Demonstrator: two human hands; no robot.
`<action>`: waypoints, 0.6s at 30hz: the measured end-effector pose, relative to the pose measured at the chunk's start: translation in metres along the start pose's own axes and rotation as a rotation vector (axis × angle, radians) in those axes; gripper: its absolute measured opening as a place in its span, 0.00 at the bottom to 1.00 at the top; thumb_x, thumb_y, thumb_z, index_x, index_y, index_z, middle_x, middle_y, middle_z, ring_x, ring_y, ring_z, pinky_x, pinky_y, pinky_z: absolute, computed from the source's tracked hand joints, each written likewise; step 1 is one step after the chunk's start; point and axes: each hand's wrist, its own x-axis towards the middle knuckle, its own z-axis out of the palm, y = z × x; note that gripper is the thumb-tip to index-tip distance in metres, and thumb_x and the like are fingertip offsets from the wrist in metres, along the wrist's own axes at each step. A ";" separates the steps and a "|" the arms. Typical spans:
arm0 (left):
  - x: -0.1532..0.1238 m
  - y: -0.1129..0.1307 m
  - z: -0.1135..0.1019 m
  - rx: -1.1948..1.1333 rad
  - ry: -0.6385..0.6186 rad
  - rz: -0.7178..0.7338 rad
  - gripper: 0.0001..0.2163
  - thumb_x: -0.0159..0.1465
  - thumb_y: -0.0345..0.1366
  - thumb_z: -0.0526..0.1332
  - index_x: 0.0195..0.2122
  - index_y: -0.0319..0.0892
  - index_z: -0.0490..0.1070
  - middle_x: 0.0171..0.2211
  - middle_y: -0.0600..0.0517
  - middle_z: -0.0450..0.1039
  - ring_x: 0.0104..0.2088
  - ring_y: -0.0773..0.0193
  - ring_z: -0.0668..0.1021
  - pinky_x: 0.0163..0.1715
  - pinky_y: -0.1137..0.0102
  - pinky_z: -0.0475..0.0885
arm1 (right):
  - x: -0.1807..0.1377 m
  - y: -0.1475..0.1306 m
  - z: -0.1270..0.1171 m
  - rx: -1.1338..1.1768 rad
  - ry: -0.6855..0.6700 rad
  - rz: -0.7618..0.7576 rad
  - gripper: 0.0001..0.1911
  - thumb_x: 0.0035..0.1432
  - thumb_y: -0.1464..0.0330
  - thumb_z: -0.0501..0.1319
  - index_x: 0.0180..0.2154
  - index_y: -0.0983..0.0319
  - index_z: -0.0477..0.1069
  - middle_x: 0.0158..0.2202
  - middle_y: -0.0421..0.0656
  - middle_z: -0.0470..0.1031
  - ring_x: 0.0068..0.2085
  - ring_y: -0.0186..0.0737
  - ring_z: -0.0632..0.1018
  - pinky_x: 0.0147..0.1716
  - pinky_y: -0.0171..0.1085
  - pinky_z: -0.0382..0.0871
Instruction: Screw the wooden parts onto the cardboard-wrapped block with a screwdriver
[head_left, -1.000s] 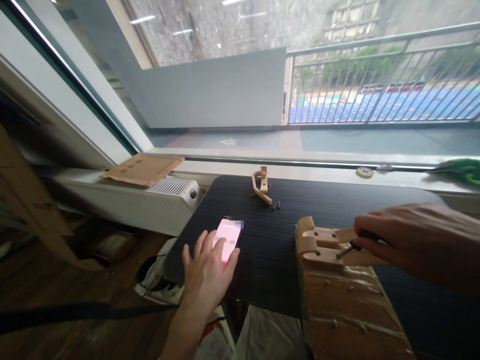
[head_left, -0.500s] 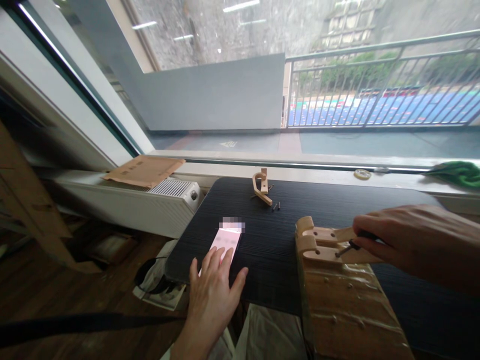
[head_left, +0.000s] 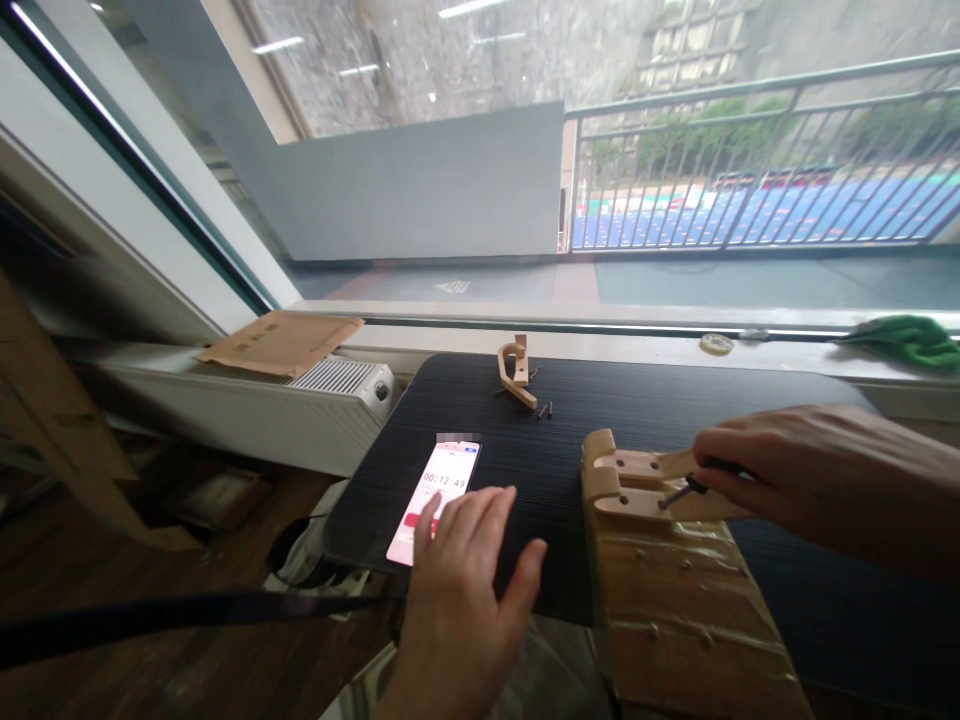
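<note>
We hold a screwdriver [head_left: 697, 483] to a wooden hook [head_left: 637, 507]
Right hand [head_left: 780, 465] fisted round it; left hand [head_left: 471, 575] spread, empty, over a phone [head_left: 454, 462], face-up likely for its timer [head_left: 444, 482]

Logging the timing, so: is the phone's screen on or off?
On: the phone is lit, showing 00:12:49 and a red strip partly behind the left hand.

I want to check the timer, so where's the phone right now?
In the head view, the phone lies just left of centre on the black table, with the left hand over its lower right part.
</note>
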 end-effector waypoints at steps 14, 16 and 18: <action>0.018 0.081 0.036 -0.108 -0.080 0.545 0.21 0.57 0.34 0.60 0.51 0.32 0.65 0.53 0.38 0.69 0.53 0.48 0.71 0.47 0.52 0.73 | 0.002 -0.027 -0.046 -0.209 -0.090 -0.234 0.09 0.56 0.77 0.56 0.31 0.63 0.74 0.31 0.45 0.75 0.30 0.37 0.74 0.21 0.34 0.52; 0.018 0.082 0.042 -0.076 -0.091 0.522 0.21 0.57 0.36 0.61 0.51 0.32 0.66 0.53 0.38 0.69 0.52 0.47 0.71 0.47 0.50 0.73 | 0.006 -0.030 -0.047 -0.229 -0.090 -0.272 0.09 0.56 0.78 0.56 0.31 0.64 0.73 0.31 0.45 0.76 0.30 0.37 0.74 0.21 0.34 0.54; 0.016 0.082 0.047 -0.068 -0.105 0.513 0.21 0.57 0.36 0.61 0.51 0.32 0.66 0.52 0.38 0.69 0.52 0.46 0.71 0.47 0.51 0.73 | 0.011 -0.029 -0.045 -0.231 -0.085 -0.328 0.09 0.56 0.78 0.56 0.32 0.63 0.73 0.31 0.44 0.76 0.30 0.37 0.74 0.21 0.35 0.55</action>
